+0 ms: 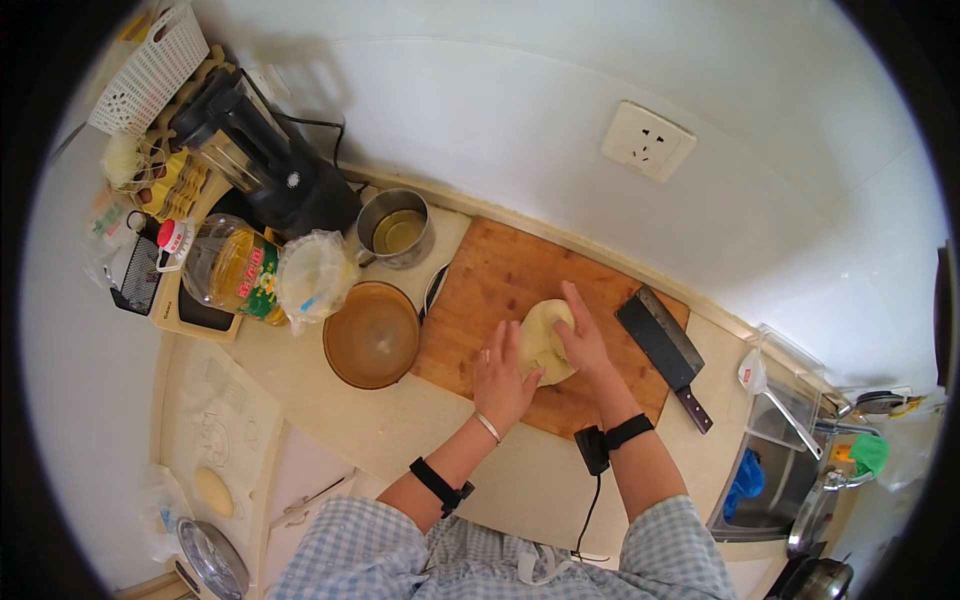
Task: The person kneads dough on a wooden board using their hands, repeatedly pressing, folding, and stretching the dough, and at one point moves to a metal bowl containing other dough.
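Observation:
A flat round of pale dough lies on a wooden cutting board, with folds in its surface. My left hand cups its left side, thumb against the near edge and fingers stretched forward. On the opposite side my right hand holds the edge, its thumb pressed on top and the fingers pointing away from me. Right of the dough, a cleaver with a dark blade rests across the board, its handle past the edge. An amber glass bowl stands just left of the board.
Behind the bowl are a metal cup with yellowish liquid, a plastic-covered container, an oil bottle and a black blender. A sink lies at right, a white-headed ladle across it. The wall bounds the counter's back.

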The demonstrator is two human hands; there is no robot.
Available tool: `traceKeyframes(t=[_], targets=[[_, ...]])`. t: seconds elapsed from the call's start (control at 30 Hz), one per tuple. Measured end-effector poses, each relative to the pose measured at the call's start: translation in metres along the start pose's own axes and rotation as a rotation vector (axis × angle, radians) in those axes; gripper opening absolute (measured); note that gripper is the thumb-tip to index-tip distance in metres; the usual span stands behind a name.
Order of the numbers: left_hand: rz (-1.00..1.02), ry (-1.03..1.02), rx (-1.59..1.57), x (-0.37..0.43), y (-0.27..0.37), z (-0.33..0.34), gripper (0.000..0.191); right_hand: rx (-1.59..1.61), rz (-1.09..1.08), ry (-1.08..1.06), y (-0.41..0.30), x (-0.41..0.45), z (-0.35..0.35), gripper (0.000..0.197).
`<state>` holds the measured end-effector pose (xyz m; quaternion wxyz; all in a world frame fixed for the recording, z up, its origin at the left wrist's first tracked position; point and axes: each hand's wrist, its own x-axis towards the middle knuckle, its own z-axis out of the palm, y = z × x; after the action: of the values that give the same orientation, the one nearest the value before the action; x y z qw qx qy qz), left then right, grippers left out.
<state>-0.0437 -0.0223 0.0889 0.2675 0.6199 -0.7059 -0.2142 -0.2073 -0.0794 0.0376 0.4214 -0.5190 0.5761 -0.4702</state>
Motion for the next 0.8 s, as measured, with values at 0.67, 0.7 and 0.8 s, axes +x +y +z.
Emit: traceKeyframes(t=[0.67, 0.7, 0.8], targets=[[0.410, -0.127, 0.116, -0.036, -0.071, 0.022, 0.042, -0.457, -0.311, -0.233, -0.037, 0.015, 0.034, 0.024], [0.428, -0.120, 0.096, -0.033, -0.069, 0.027, 0.042, -0.511, -0.318, -0.152, -0.040, -0.008, 0.026, 0.022], [0.429, -0.155, 0.078, -0.043, -0.075, 0.037, 0.038, -0.878, -0.689, -0.121, -0.024, -0.038, 0.036, 0.018]])
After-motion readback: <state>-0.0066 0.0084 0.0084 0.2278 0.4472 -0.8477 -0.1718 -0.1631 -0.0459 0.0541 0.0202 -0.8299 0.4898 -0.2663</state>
